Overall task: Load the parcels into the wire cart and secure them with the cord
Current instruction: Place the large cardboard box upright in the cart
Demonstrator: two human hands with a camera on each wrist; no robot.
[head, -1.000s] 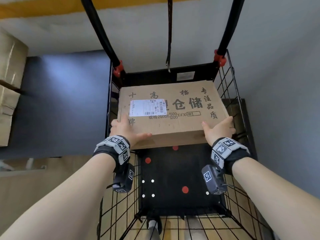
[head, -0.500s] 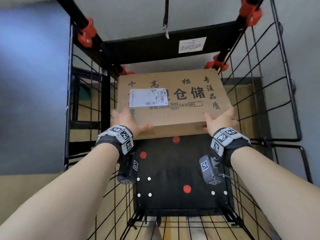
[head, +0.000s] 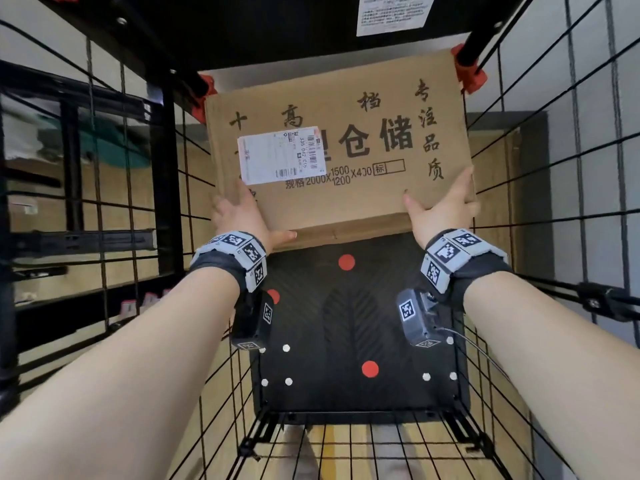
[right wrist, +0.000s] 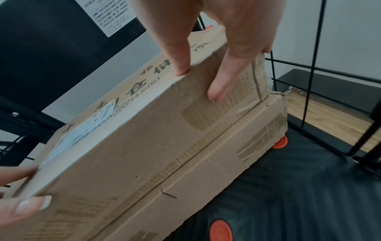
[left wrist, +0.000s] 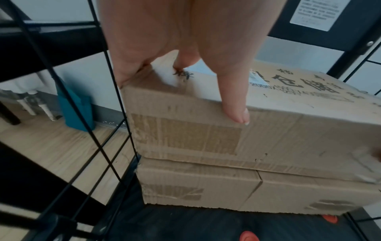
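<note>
Parcel, a flat brown cardboard box with black printed characters and a white shipping label on top, now sits deep inside the wire cart, on a second cardboard box that rests on the cart's black floor. Sat higher a second ago, level with the cart's upper frame; half a second ago partway down; now low at the far end, its far edge under the black crossbar and between the two red corner clips. Camera much closer to the cart than before, wire walls filling both sides of the head view.

Left hand holds the parcel's near left corner: thumb laid down over the front face, fingers along the left side. Same corner as in both earlier frames. Right hand holds the near right corner, thumb pressed on the top edge, fingers down the side face. Both hands gripping the box, neither let go.

Lower box's front seam visible in both wrist views; upper box's bottom edge meets it along the whole front. Red dots and white dots on the bare near half of the floor. Wooden room floor seen through the wire on the left.
</note>
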